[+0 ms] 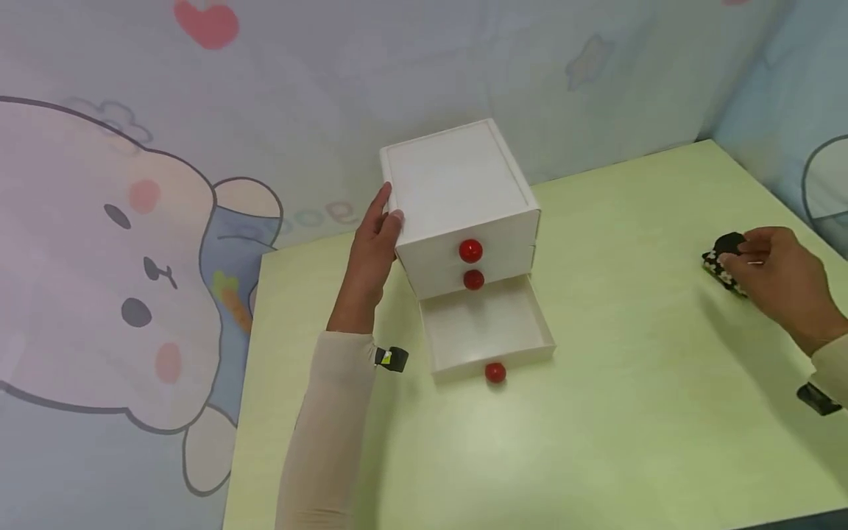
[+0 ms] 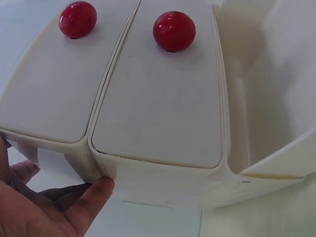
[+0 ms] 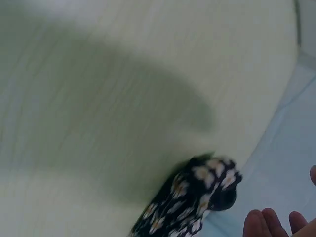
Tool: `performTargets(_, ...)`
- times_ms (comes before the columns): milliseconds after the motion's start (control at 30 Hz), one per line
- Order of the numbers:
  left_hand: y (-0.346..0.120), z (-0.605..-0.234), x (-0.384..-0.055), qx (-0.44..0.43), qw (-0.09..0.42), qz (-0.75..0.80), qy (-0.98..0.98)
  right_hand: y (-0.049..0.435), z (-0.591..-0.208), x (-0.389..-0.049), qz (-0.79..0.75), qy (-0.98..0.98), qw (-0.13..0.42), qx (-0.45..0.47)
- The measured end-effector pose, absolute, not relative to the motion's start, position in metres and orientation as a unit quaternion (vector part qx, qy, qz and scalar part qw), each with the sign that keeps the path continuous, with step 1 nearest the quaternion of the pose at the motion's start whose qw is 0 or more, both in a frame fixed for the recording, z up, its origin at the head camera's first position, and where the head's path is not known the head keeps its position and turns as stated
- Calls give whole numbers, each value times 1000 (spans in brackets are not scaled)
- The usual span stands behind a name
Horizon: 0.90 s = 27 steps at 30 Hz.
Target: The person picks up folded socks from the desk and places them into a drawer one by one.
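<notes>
A small white drawer cabinet (image 1: 464, 180) with round red knobs stands near the back of the table, its lowest drawer (image 1: 486, 327) pulled out. My left hand (image 1: 371, 258) holds the cabinet's upper left edge, thumb over the top and fingers along the side. In the left wrist view, one fingertip (image 2: 103, 186) touches the side wall. Far to the right lies a black floral-print cloth item (image 1: 722, 272), perhaps a hair accessory. Over it is my right hand (image 1: 785, 276), thumb and fingers parted. In the right wrist view, the fingertips (image 3: 256, 222) are beside the cloth item (image 3: 185, 197), apparently not touching.
The pale green table (image 1: 636, 412) extends in front of the cabinet and to its right. A printed fabric backdrop (image 1: 318, 96) hangs close behind the cabinet. The open drawer juts toward the front. No contents show inside it.
</notes>
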<state>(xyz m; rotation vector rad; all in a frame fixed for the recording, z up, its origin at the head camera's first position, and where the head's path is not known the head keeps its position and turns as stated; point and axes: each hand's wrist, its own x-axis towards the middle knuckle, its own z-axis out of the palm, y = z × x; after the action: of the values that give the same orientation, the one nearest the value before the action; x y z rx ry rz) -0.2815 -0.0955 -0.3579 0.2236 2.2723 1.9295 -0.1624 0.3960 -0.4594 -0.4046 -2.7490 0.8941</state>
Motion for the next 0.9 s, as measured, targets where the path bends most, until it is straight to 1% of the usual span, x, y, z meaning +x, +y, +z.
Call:
performTargets(67,-96,-357,-279,77,76,643,758,411,-465,-167,217,-960,117,-136)
performTargets(133,-96,-356,-277,77,77,637,763,423,-471,-170,172,-969,103,-144)
performTargets(200,-97,-355,-276,80,79,637,763,431,-477,-171,152,-971,70,-169)
performTargets(300,-98,-354,-275,80,79,631,768,441,-483,-173,176,-961,2,-212)
performTargets(400,-98,-352,-276,87,74,631,767,448,-488,-175,202,-952,-33,-227)
performTargets(467,-98,-354,-277,92,74,635,764,453,-493,-176,210,-950,-41,-228)
performTargets(633,-96,-356,-279,98,68,631,766,463,-500,-180,180,-961,-26,-209)
performTargets(800,-97,-356,-279,94,66,628,770,471,-504,-182,143,-972,-38,-185)
performTargets(900,-96,-357,-279,93,65,627,771,477,-507,-178,148,-975,-23,-163)
